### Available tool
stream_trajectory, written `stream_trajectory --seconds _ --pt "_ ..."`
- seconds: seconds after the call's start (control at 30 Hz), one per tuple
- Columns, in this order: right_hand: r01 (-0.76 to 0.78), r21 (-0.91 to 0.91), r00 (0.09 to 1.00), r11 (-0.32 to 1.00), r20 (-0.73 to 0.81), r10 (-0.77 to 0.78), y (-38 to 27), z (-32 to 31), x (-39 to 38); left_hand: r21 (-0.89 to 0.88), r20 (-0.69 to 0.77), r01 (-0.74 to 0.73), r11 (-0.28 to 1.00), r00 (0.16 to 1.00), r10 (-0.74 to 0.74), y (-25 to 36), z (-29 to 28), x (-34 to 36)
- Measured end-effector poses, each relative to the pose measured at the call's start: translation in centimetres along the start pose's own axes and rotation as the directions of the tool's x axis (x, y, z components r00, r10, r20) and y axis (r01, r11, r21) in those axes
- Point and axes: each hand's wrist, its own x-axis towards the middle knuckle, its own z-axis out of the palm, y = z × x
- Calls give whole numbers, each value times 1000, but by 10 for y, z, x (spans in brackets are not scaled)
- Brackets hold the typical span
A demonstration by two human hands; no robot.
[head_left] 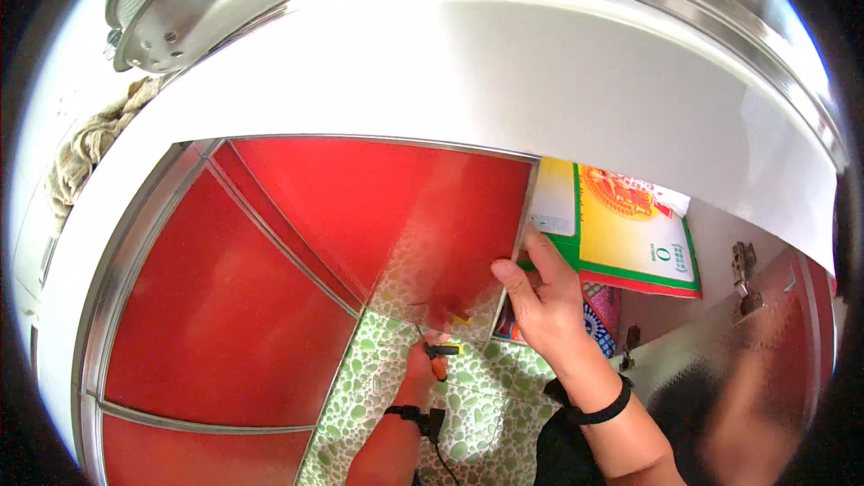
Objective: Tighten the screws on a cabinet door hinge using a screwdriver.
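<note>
In the lower middle, my left hand point(422, 362) is closed around a small hand tool point(443, 350) with a black and yellow handle; something orange shows just below it. The tool's exact kind is too small to make out. My right hand point(551, 303) grips the free edge of a glossy red cabinet door point(387, 207), thumb on the front face and fingers round the side. The left hand is low, near the bottom edge of this door, whose surface mirrors it.
Right of the door, the open cabinet holds a yellow, white and green package point(634, 229). Another door point(720, 387) with metal hinges point(744, 274) stands open at right. Above runs a white countertop point(432, 63) with a metal colander point(171, 22) and a rag point(94, 148). The floor point(468, 423) is green pebble-patterned.
</note>
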Motion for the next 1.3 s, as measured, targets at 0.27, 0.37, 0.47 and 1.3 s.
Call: stream_trajectory --seconds 0.27,0.37,0.47,1.3 --pt "-39 -23 999 999 -35 38 -9 -1 -12 -44 98 126 991 988 -121 12 -5 -31" --pt "20 -149 1000 989 -5 -21 5 -4 -7 37 -29 134 990 991 -133 20 11 -53" --pt "-1 -57 1000 998 -31 0 -7 1 -5 126 38 164 978 985 -170 38 5 -66" --pt "-182 230 937 956 335 98 47 -50 -34 652 93 -99 752 994 50 166 169 -328"
